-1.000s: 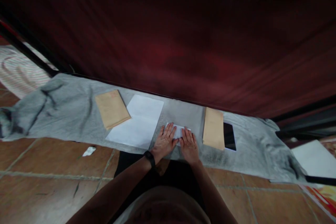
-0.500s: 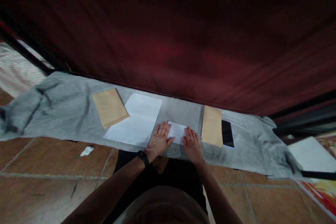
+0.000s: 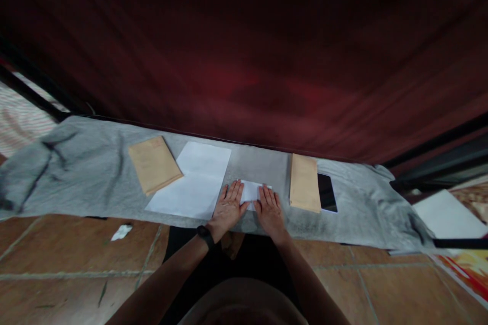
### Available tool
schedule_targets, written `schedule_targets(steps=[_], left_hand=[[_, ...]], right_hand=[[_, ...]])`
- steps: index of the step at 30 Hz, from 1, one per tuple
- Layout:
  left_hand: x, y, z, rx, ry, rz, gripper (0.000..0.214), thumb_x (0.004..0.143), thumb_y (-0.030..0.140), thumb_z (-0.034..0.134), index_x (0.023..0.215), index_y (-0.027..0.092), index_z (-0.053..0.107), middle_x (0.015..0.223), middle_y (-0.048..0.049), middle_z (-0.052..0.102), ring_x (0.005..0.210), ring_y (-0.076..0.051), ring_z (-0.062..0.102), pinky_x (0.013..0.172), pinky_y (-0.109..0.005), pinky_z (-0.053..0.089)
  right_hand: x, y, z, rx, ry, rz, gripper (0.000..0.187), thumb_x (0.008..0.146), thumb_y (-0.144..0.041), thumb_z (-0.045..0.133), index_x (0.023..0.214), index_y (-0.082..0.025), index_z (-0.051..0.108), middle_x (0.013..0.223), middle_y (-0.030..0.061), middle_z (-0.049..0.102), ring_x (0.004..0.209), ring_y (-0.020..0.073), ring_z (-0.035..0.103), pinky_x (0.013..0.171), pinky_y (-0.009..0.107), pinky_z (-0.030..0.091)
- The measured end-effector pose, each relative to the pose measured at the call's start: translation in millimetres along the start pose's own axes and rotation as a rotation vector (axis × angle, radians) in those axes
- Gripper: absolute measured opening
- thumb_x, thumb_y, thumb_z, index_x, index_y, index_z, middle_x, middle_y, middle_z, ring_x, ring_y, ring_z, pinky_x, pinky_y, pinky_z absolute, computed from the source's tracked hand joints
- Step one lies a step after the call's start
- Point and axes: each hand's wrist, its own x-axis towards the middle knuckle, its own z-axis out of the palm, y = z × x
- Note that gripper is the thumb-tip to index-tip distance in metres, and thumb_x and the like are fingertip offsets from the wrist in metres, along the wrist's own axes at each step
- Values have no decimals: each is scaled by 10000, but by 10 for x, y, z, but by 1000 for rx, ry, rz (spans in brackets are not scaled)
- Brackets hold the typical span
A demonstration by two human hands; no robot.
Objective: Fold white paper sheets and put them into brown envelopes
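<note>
Both my hands lie flat on a small folded white paper resting on a grey cloth spread over the floor. My left hand, with a black band at the wrist, presses the paper's left part, fingers stretched out. My right hand presses its right part, fingers also stretched out. A larger white sheet lies just left of my left hand. A brown envelope lies just right of my right hand.
Another brown envelope overlaps the large sheet's left edge. A dark phone sits right of the near envelope. A dark red curtain hangs behind the cloth. A scrap of paper lies on the tiled floor. A white board is at far right.
My hands slid apart along the folded paper, then came closer together again; they stay flat on it. The view shifted slightly.
</note>
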Motion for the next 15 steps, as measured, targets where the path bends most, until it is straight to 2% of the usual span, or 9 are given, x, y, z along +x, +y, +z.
schedule_targets(steps=[4, 8, 11, 15], left_hand=[[70, 120, 14, 10, 19, -20, 586, 1015, 382, 334, 1491, 48, 409, 1555, -184, 427, 1492, -280, 317, 1241, -493, 195], [181, 246, 89, -35, 28, 45, 555, 1013, 345, 325, 1505, 99, 401, 1573, -141, 416, 1500, -250, 302, 1245, -488, 186], [215, 208, 135, -37, 18, 2, 561, 1016, 349, 313, 1517, 106, 382, 1591, -130, 386, 1507, -238, 286, 1241, -482, 201], [171, 49, 126, -3, 12, -56, 575, 1015, 353, 304, 1522, 89, 373, 1596, -137, 371, 1508, -246, 284, 1230, -471, 230]], right_hand=[[-37, 61, 19, 11, 31, 17, 557, 1036, -337, 400, 1544, -115, 347, 1562, 165, 420, 1458, 277, 365, 1180, 481, 279], [-37, 67, 40, 29, 60, 17, 536, 1035, -312, 387, 1540, -134, 360, 1553, 158, 437, 1444, 282, 389, 1171, 493, 288], [-37, 79, 38, 28, 62, 11, 534, 1042, -318, 367, 1542, -133, 356, 1557, 146, 436, 1436, 270, 402, 1178, 473, 280], [-42, 96, 13, 12, 33, 18, 548, 1042, -354, 378, 1540, -126, 360, 1566, 133, 424, 1440, 268, 394, 1184, 450, 278]])
